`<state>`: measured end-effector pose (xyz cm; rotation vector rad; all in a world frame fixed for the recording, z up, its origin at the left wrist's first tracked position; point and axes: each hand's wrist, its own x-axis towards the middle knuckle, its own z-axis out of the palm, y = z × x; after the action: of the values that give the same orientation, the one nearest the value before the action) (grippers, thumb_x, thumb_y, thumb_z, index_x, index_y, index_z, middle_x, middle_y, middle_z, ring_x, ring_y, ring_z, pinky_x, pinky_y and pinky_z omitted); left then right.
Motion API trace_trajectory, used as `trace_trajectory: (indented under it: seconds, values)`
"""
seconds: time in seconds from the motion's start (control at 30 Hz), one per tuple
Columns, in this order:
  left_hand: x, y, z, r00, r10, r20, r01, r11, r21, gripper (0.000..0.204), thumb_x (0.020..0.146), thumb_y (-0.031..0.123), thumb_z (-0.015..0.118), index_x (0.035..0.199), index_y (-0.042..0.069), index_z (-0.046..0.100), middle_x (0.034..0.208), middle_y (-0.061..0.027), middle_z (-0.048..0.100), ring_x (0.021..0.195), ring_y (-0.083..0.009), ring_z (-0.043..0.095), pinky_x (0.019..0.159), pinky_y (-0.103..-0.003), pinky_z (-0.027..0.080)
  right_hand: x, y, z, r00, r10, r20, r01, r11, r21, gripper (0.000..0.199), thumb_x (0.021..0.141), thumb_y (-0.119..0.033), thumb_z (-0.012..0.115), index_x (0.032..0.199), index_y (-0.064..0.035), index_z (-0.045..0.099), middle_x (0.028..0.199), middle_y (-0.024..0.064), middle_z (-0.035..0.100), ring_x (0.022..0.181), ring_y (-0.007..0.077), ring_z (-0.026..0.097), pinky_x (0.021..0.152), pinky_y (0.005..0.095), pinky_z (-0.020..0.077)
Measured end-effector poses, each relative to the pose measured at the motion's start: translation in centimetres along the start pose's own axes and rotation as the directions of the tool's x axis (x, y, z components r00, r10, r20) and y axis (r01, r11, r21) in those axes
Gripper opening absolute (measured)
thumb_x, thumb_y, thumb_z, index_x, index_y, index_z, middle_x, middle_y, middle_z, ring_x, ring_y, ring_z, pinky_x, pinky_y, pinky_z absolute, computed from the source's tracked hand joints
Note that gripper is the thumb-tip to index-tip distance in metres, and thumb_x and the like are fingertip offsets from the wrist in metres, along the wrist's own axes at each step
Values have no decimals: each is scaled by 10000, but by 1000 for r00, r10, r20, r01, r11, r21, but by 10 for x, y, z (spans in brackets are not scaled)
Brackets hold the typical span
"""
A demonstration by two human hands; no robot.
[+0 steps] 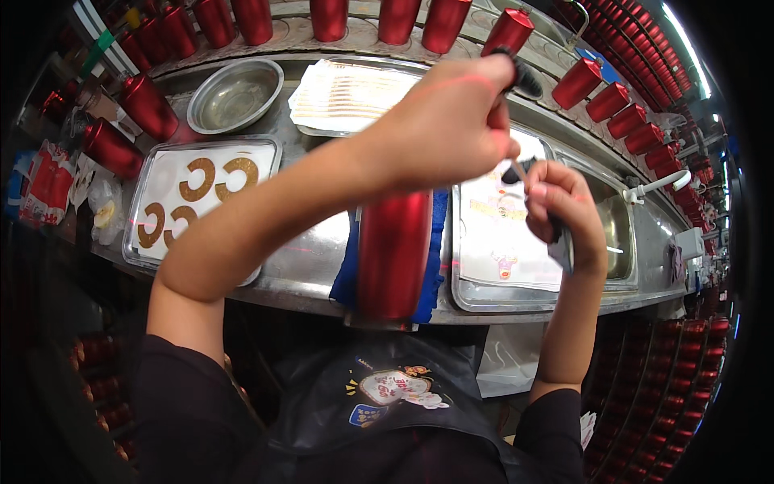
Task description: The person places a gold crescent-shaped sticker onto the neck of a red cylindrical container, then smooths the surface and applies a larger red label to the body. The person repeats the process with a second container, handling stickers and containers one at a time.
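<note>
My left hand (pixel 451 117) reaches across to the right, its fingers closed in a fist. A black, ridged-looking thing (pixel 526 79) sticks out beyond that fist, blurred. Close by, my right hand (pixel 568 202) is closed in a pinch. Between the two hands runs a thin pale strip or stick (pixel 522 168), its kind unclear. A dark tool with a greyish flat end (pixel 558 248) hangs under the right fingers. Below my left wrist a glossy red bottle (pixel 393 254) lies on a blue cloth (pixel 347 270), its far end hidden by my arm.
The left tray (pixel 133 242) holds gold C-shaped decals. A tray of striped sheets (pixel 334 97) and a metal bowl (pixel 234 95) stand behind. Coloured decals lie in the right tray (pixel 476 300), beside a sink (pixel 619 242) with a white tap (pixel 657 185). Red bottles (pixel 329 20) line a conveyor.
</note>
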<state>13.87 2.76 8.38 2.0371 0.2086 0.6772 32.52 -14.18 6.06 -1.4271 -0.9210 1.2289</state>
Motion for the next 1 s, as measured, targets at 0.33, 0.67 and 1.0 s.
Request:
trace_trajectory:
  seconds: [0.33,0.67,1.0]
  values:
    - [-194,12,49,849,-438,-294,382,895,-228,419,870,15,747,1261,-10,602,768,17,668,612,-35,522,555,-193,395,-58,45,92,980,175,97,-134,934,-330,124,906,-100,742,955,3,695,858,-14,638,759,31,538,659,192,419]
    - [-216,-12,48,737,-447,-508,473,877,-86,402,830,-12,699,1213,-4,577,968,-79,685,807,-151,628,682,-278,469,-58,46,110,998,57,-26,-63,917,-393,88,876,-95,723,864,-23,674,872,2,427,676,62,425,597,239,330]
    - [-190,-31,42,957,-153,-246,205,957,205,925,720,90,814,1527,1,368,1514,-192,468,1402,-410,417,1188,-439,304,-53,57,100,976,185,-114,-205,957,-207,136,917,-120,714,881,2,665,929,12,520,747,48,526,652,202,414]
